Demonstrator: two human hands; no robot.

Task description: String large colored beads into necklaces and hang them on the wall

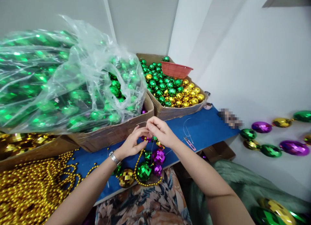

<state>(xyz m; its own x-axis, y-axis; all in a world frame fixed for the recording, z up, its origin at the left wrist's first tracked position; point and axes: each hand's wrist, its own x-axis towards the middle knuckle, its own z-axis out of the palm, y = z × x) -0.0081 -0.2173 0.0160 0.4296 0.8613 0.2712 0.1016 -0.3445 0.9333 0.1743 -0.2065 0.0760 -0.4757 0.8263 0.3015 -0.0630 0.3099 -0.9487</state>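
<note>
Baubles (162, 86) (boxed) on 1 blue table (206, 127) suggest a workshop.

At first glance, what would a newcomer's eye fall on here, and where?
A big clear plastic bag of shiny green balls dominates the left, above cardboard boxes. Right of it, a red basket sits over green and gold balls in another box. At centre, the left hand and right hand are close together above purple, green and gold baubles.

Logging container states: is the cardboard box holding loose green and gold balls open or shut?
Open: no lid covers the cardboard box, and its green and gold balls show.
</note>
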